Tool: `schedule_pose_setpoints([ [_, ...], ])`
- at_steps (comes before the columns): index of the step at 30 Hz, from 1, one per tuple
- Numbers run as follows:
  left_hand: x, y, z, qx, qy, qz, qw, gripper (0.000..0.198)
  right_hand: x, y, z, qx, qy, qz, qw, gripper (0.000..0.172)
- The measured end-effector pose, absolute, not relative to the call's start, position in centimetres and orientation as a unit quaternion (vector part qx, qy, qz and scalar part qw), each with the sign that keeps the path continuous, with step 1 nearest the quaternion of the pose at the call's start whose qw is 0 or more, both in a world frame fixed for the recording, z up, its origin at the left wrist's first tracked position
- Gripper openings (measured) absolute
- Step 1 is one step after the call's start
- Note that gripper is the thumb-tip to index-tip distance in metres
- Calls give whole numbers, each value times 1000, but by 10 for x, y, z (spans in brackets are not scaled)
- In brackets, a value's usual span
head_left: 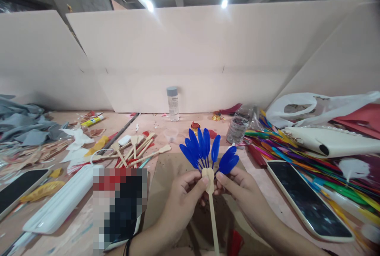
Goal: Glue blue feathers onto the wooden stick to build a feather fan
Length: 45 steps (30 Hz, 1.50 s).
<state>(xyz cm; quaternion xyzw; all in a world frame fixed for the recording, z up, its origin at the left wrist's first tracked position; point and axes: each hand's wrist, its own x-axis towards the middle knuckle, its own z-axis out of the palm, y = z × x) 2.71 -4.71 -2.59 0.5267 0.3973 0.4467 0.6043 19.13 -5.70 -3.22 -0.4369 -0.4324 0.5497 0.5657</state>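
Note:
A pale wooden fan handle (210,188) stands nearly upright before me, its rounded head toward the top. Blue feathers (203,145) spread from behind that head like a fan, with a gap before the rightmost cluster. My left hand (185,192) is closed on the wooden head, thumb pressed on its front. With thumb and fingers, my right hand (242,188) pinches the quills of the rightmost blue feathers (228,160) beside the head. Fingers of both hands are partly hidden behind the wood. Below lies a brown board (162,176).
Left are more wooden handles (135,147), a white power bank (63,198), a phone (22,188) and scraps. A clear bottle (172,105) stands by the white partition (184,58). Right are a jar (236,127), coloured feathers (279,153), another phone (308,200) and a white bag (335,141).

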Motion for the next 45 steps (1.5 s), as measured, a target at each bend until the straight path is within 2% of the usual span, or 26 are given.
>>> schedule_pose_setpoints([
  [9,28,-46,-28,528,394,448,604,38,191,-55,-35,-438,-433,547,567,43],
  [20,27,-47,-31,525,409,450,595,36,190,-56,-30,-433,-422,561,565,37],
  [32,27,-46,-31,529,393,452,602,29,191,-57,-31,-438,-473,515,564,43],
  [45,27,-46,-28,530,402,456,591,30,190,-57,-22,-429,-442,546,568,38],
])
